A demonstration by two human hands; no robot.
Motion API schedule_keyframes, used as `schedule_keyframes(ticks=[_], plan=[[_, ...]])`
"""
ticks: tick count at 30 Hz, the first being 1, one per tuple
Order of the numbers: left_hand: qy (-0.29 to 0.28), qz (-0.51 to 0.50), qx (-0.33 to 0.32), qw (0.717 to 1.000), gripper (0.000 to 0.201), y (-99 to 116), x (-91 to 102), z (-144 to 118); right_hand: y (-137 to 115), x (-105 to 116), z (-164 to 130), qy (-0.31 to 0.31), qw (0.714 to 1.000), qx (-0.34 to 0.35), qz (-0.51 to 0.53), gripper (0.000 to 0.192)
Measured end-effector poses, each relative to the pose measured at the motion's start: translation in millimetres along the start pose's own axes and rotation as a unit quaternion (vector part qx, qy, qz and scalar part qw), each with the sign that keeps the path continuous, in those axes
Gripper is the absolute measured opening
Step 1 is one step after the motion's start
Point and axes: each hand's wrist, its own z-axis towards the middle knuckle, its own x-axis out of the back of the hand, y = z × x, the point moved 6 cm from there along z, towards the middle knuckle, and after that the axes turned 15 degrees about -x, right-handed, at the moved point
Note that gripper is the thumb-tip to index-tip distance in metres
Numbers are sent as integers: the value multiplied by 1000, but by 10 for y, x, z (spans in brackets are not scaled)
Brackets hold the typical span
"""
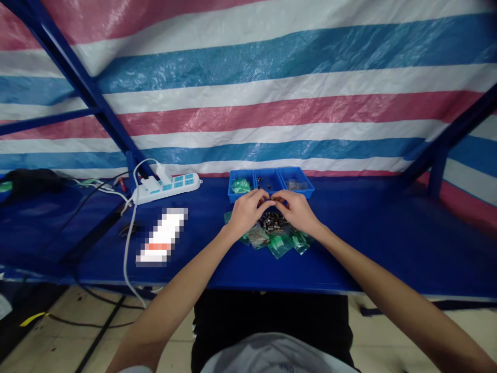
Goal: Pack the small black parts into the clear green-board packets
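Note:
My left hand (245, 211) and my right hand (298, 211) meet fingertip to fingertip above a heap of small dark metal parts (272, 221) on the blue table (368, 243). The fingers of both hands pinch together around something tiny that I cannot make out. Several small green plastic bags (280, 244) lie under and around the heap, just in front of my hands. Right behind my hands stands a blue three-compartment tray (271, 183); its left compartment holds green bags, the middle a few dark parts, the right a clear bag.
A white power strip (167, 187) with plugged-in cables lies at the back left. A blurred white and red object (162, 237) rests left of my hands. A striped tarp (272, 93) on a blue frame walls the back. A black object (34, 180) sits far left.

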Motion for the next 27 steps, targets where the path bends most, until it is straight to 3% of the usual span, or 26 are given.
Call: schedule_keyframes(ticks=[11, 23, 27], plan=[[24, -36, -5, 999, 21, 7, 8, 15, -89, -27, -34, -8, 999, 35, -33, 25], [-13, -25, -14, 1000, 15, 27, -7, 21, 26, 40, 4, 7, 995, -65, 81, 16], [-29, 2, -12, 1000, 18, 46, -4, 15, 16, 49, 5, 11, 995, -62, 73, 17]])
